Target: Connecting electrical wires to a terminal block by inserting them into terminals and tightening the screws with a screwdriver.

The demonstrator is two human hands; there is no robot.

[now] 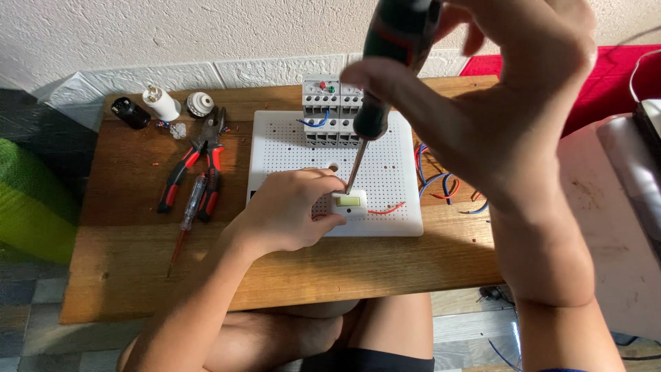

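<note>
Right, your right hand [502,103] wraps the screwdriver [385,83] handle up high; shaft runs near-vertical, leaning slightly, tip down at the switch's [349,202] top edge on the white board [385,172]. Left hand [289,210] is nearer, fingers pinching the switch from its left, w/ thumb below.

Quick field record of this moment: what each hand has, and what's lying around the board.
left hand: steadies small white switch on white perforated board
right hand: grips black screwdriver, tip at switch
board rear: grey relay blocks
left of board: red-handled pliers, tester screwdriver
right of board: loose wires
surface: wooden table
</note>
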